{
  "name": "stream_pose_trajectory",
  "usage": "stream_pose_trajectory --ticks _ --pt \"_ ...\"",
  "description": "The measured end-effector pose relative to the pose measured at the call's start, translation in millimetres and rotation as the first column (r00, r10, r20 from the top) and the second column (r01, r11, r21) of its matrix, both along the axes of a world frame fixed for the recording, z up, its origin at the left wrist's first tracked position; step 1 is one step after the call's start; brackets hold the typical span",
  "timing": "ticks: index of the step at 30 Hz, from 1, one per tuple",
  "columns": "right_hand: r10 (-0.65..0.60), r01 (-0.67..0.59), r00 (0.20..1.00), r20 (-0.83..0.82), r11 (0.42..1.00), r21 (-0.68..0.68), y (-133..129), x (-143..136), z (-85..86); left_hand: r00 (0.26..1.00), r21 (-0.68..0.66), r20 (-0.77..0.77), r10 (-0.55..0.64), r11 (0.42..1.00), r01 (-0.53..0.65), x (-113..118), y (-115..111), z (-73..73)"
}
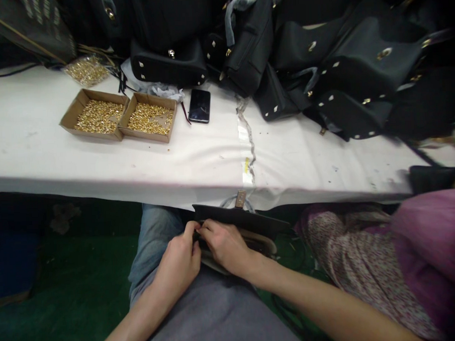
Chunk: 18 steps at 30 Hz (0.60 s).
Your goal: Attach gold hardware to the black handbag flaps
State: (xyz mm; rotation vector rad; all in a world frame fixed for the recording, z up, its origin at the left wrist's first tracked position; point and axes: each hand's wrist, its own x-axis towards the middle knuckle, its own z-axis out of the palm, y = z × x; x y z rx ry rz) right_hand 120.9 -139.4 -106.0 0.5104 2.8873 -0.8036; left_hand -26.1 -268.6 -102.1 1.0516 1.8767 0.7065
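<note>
A dark handbag [247, 220] rests on my lap against the table edge, its flap raised and a metal clasp [241, 199] at the top. My left hand [181, 254] pinches the bag's left end, thumb and forefinger closed at its edge. Close beside it, my right hand [224, 242] reaches over the bag's opening, its fingertips pressed together near the left fingertips. Whatever small part lies between the fingers is hidden. A pale lining or rim shows under my right wrist.
Two cardboard trays [166, 138] of small gold metal pieces stand on the white table [138, 166], with a bag of similar pieces [86, 71] behind. A phone [199, 106] lies right of them. Several black handbags [253, 50] are heaped along the back. Another person [365, 255] sits at right.
</note>
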Motion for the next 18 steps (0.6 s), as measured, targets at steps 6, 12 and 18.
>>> stream_pose_trajectory --ticks 6,12,18 --pt "-0.155 0.139 0.978 -0.138 0.983 -0.12 2 1 -9.9 0.993 -0.096 -0.104 -0.049 0.995 0.039 -5 9 2.8" --pt "-0.092 0.067 0.979 -0.182 0.988 -0.138 6 2 -12.6 0.936 -0.229 -0.231 -0.264 0.95 0.212 -14 20 3.8" --pt "-0.159 0.161 0.987 0.027 0.98 -0.118 6 -5 4.4 0.895 -0.315 -0.254 -0.366 0.907 0.282 -17 32 4.9"
